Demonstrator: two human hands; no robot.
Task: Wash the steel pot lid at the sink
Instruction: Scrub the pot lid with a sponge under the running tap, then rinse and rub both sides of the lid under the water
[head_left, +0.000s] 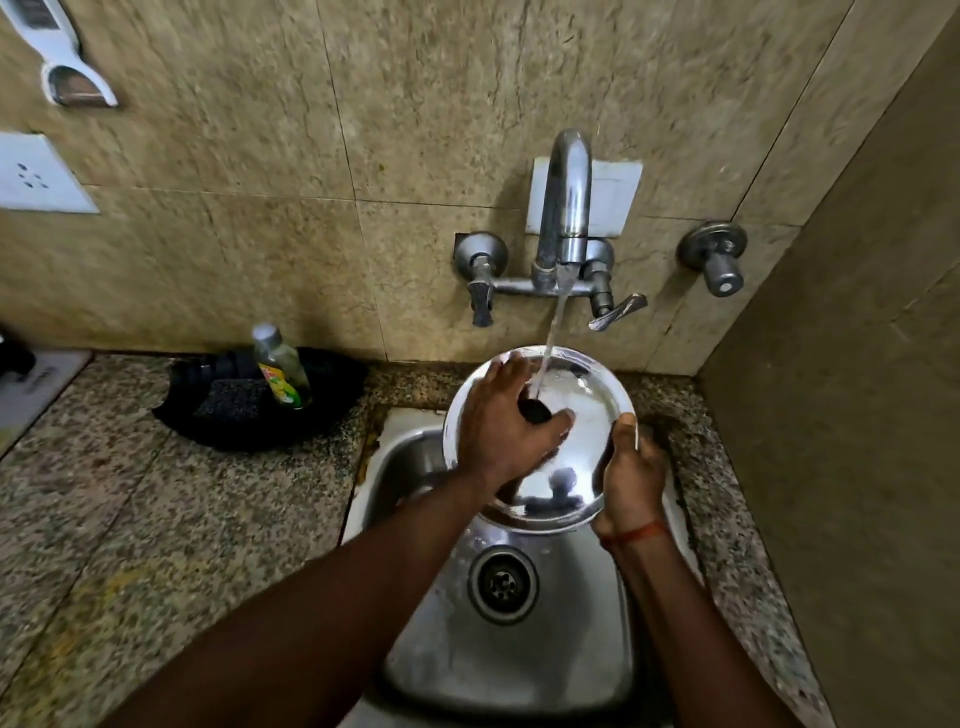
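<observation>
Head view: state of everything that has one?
tap, running onto the lid
steel pot lid, tilted over the sink, wet, held in both hands
left hand, flat on the lid's face beside the black knob
right hand, grips the lid's rim
sink, wet, drain unplugged
bottle, upright, capped
scrub pad, lying in the black tray

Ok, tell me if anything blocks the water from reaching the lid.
Nothing visible does. The stream falls from the tap straight onto the lid, just beside the left hand; the right hand grips its rim.
</observation>
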